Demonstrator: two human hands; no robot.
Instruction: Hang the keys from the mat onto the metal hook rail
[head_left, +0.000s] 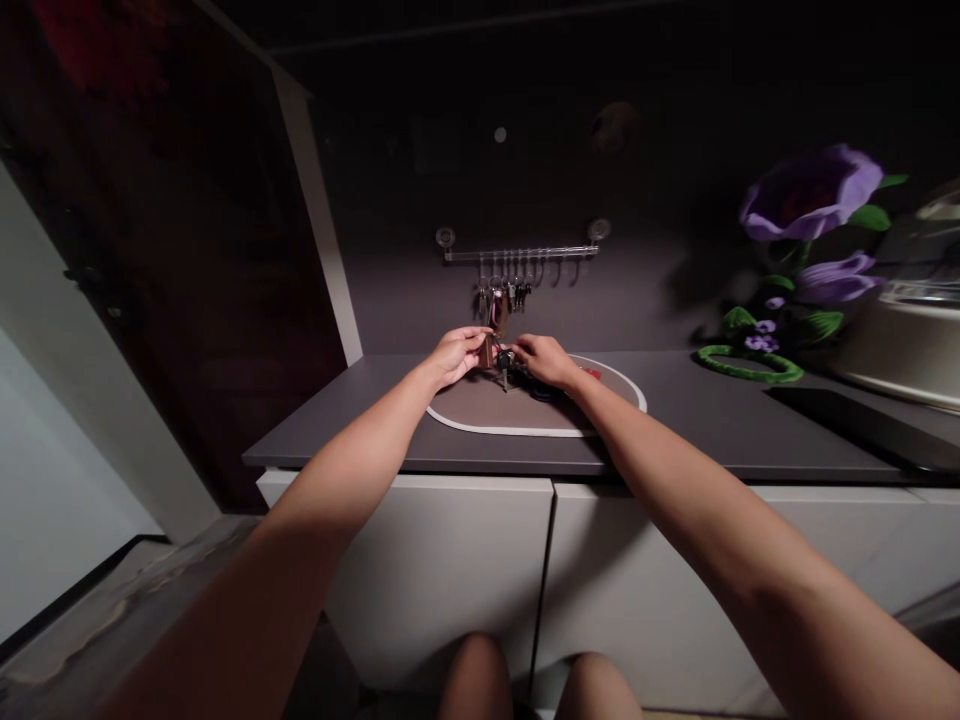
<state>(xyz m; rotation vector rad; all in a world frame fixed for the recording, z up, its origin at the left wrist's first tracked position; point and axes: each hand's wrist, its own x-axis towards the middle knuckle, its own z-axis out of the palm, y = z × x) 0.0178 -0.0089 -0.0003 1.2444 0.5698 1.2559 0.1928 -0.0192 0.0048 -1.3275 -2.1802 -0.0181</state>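
Observation:
My left hand (pixel 456 356) is closed on a small brown key fob (pixel 487 352), its fingers pinching it from the left. Right beside the fob a bunch of keys (pixel 505 374) dangles, dark-headed and metal. My right hand (pixel 546 358) has its fingertips pressed together at the keys from the other side. Both hands are above a brown mat (pixel 487 412) with a white rim. Just behind them, more keys (pixel 517 295) hang from hooks on a clear wall rail (pixel 521 254). Under my right hand lies a dark object (pixel 543 391), partly hidden.
The mat lies on a grey countertop (pixel 375 415) over white cabinet doors (pixel 450 560). To the right are a purple flower decoration (pixel 814 205), a flat black slab (pixel 862 425) and a pale rounded appliance (pixel 900 335). A small red item (pixel 592 374) lies near my right wrist. A dark door (pixel 187 250) stands left.

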